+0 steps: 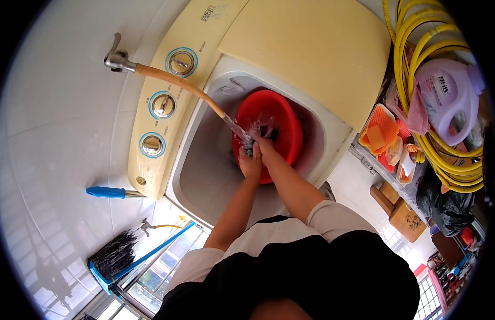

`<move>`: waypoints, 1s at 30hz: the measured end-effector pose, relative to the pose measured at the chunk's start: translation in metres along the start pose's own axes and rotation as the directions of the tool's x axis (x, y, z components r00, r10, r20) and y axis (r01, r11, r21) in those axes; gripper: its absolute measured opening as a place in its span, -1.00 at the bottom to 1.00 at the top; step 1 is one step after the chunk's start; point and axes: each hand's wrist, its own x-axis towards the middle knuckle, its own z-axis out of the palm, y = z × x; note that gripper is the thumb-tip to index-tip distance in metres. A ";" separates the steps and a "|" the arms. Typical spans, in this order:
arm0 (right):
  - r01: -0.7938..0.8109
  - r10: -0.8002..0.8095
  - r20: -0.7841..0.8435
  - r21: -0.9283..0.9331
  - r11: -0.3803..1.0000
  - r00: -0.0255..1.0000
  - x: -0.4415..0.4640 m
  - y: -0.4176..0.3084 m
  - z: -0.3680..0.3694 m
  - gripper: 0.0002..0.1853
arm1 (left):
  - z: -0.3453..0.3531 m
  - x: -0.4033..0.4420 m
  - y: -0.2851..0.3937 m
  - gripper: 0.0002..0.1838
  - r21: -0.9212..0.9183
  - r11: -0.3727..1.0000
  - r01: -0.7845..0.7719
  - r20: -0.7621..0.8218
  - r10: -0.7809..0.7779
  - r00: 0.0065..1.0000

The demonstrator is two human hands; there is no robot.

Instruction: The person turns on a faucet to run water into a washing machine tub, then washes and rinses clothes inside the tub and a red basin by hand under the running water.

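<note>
My left hand [250, 162] and my right hand [265, 148] are close together inside a red plastic basin [290, 120]. Water from an orange-tan hose [180, 82] pours over them and splashes. Both hands look closed around a small dark, wet thing [248, 148], whose kind I cannot make out. The fingers are partly hidden by splashing water. The basin sits tilted in the grey tub [199, 184] of a cream washing machine [311, 48]. Its hose runs from a metal tap [118, 57] on the wall.
Three dials [163, 105] line the machine's panel. A blue-handled tool [106, 192] and a broom [117, 256] are at the left. On the right are a coiled yellow hose [404, 69], a purple detergent jug [444, 96], orange sponges [380, 128] and a black bag [444, 205].
</note>
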 end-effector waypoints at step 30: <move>0.348 -0.383 0.133 -0.741 0.575 0.914 0.037 0.031 -0.008 -0.67 | -0.029 0.060 -0.007 -0.40 -0.335 0.929 -0.160 0.395 0.292 0.871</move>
